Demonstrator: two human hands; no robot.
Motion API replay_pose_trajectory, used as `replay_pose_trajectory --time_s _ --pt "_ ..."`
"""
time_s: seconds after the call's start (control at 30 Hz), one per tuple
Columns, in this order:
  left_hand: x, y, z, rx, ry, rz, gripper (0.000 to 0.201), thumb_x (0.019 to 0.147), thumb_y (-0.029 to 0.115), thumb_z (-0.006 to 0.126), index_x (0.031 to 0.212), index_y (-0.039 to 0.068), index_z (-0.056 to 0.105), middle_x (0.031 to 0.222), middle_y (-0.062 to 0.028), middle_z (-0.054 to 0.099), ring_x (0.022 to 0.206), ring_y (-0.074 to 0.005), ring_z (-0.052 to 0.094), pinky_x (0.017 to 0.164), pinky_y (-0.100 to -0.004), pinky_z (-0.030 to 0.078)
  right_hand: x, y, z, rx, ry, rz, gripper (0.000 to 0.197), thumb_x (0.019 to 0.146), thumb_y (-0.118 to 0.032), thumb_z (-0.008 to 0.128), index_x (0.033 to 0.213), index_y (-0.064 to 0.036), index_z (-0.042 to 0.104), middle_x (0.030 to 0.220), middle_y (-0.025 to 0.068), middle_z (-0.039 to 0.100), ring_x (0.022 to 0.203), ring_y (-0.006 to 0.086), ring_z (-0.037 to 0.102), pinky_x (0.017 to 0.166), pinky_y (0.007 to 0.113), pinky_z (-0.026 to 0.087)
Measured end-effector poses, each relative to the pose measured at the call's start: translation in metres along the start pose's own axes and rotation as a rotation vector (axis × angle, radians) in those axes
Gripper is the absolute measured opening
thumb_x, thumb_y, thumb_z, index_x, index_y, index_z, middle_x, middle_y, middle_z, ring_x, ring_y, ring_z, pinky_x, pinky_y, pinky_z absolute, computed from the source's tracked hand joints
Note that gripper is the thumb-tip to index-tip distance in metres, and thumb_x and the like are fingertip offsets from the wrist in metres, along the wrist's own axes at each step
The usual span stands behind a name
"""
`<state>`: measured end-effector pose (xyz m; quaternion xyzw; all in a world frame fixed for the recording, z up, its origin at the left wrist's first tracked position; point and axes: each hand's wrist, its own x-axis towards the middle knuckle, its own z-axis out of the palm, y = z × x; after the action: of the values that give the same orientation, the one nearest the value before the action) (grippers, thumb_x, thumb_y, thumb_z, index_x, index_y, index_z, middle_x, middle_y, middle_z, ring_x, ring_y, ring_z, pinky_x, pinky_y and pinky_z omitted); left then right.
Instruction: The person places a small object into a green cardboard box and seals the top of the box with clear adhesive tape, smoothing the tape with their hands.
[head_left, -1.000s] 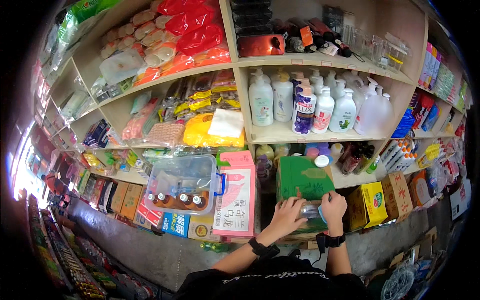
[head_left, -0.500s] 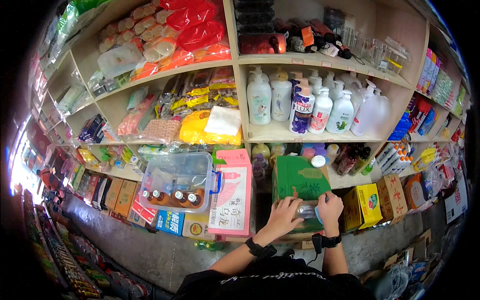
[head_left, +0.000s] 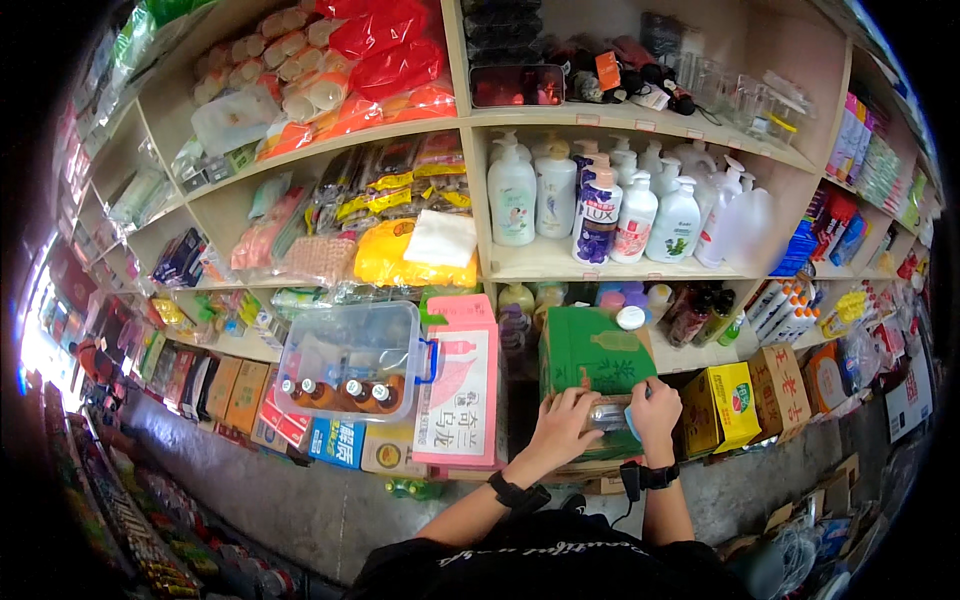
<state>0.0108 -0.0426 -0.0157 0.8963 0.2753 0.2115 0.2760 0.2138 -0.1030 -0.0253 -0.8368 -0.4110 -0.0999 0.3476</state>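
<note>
My left hand (head_left: 562,428) lies with curved fingers against a clear, shiny container (head_left: 608,413) on a green carton (head_left: 590,352). My right hand (head_left: 656,412) is closed at the container's other side. Between its fingers and the container shows a thin light-blue piece (head_left: 632,424), perhaps cloth. Exactly how the fingertips grip is hard to see. A round white cap (head_left: 631,318) rests on the carton, farther from my hands. Left of the carton stands a pink and white box (head_left: 457,390). Beside that is a clear plastic bin (head_left: 345,350) with several brown bottles (head_left: 357,393) inside.
Pump bottles (head_left: 600,215) fill the shelf above my hands. Bagged goods (head_left: 400,190) crowd the shelves to the left. A yellow box (head_left: 722,408) and a brown carton (head_left: 779,395) sit to the right. The grey floor (head_left: 330,510) shows below the shelving.
The whole view has shifted slightly to the left. Both hands stay around the clear container in nearly the same pose.
</note>
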Motion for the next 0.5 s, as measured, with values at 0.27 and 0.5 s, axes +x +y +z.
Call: replay_pose_trajectory --time_s 0.27,0.5 --pt "-0.0011 -0.0003 -0.0005 -0.005 0.012 0.007 0.067 0.092 0.031 0.082 0.148 0.012 0.052 0.137 -0.0138 0.051 0.133 -0.0373 0.051 0.119 -0.0577 0.035 -0.0011 -0.0020 -0.0021 0.017 -0.021 0.016 0.028 0.092 -0.024 0.062 0.078 -0.0016 0.073 0.070 0.0254 0.067 0.064 0.0451 0.068 0.060 0.052 0.055" --pt "-0.0001 0.0000 0.0001 -0.002 0.013 0.001 0.067 0.090 0.031 0.083 0.147 0.011 0.053 0.137 -0.0139 0.052 0.133 -0.0371 0.051 0.119 -0.0563 0.036 -0.0009 -0.0046 -0.0040 0.035 0.004 -0.006 0.028 0.091 -0.024 0.062 0.079 -0.0016 0.074 0.071 0.0249 0.068 0.065 0.0451 0.068 0.060 0.052 0.055"
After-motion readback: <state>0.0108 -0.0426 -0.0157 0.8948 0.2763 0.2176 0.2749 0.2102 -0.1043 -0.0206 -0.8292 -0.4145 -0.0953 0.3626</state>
